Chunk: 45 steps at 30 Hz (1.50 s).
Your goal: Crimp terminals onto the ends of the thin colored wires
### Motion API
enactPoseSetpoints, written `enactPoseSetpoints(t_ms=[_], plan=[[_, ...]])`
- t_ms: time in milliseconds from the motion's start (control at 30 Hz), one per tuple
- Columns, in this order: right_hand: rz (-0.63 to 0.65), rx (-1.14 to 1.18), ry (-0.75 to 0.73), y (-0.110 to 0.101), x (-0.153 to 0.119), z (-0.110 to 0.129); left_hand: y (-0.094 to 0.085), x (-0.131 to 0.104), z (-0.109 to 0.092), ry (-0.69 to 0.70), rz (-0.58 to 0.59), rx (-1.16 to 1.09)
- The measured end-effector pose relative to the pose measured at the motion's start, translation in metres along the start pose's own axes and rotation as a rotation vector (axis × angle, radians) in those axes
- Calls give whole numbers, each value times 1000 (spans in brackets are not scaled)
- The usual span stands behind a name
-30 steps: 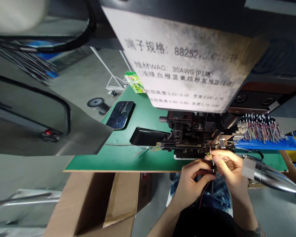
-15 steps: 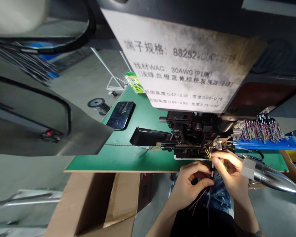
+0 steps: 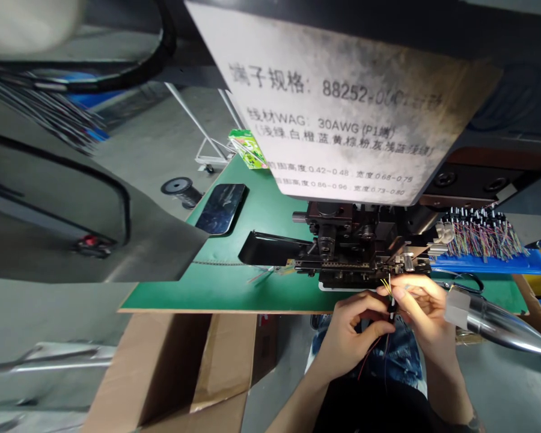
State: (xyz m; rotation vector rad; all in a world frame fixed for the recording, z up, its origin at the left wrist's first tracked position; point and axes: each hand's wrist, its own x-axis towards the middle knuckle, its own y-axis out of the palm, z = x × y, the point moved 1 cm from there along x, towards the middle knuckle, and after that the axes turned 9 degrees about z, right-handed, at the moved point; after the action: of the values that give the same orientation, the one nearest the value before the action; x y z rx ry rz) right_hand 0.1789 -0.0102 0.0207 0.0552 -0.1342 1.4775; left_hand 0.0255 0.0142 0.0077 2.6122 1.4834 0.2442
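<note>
In front of the crimping machine [image 3: 365, 240], both of my hands are closed on one short wire bundle [image 3: 392, 305]. My left hand [image 3: 354, 331] pinches its black and white sleeved part between thumb and fingers. Thin red and dark wires hang down below that hand. My right hand [image 3: 421, 307] pinches the upper part, where yellow and light wire ends [image 3: 386, 285] fan out toward the machine's die area. A strip of terminals [image 3: 342, 265] runs along the machine's feed track from the left. The fingers partly hide the bundle.
A dark phone [image 3: 222, 208] lies on the green tabletop [image 3: 171, 296]. Many wire bundles [image 3: 487, 237] rest on a blue tray at the right. A metal lamp tube [image 3: 500, 325] stands close beside my right hand. Below the table edge sits an open cardboard box [image 3: 130, 361].
Both hands have shifted slightly to the right with the wire bundle. The machine's ram area looks different, with two screws now visible beside the label. The view has also moved a little.
</note>
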Motion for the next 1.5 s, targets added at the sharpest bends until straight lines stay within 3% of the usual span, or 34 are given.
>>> enactPoseSetpoints(t_ms=[567,933,1033,1233,1500], plan=[[4,19,103,6,6,8,-1,-2,1,34,-38,61],[23,-6,60,6,7,7,-2,-1,-2,32,-40,124],[12,-80,-11,3,6,3,-3,-2,-1,40,-45,142],[13,-225,-322,-2,-7,3,-5,-7,-3,93,2,154],[44,-329,-505,-3,-19,11,-6,-12,-4,166,27,129]])
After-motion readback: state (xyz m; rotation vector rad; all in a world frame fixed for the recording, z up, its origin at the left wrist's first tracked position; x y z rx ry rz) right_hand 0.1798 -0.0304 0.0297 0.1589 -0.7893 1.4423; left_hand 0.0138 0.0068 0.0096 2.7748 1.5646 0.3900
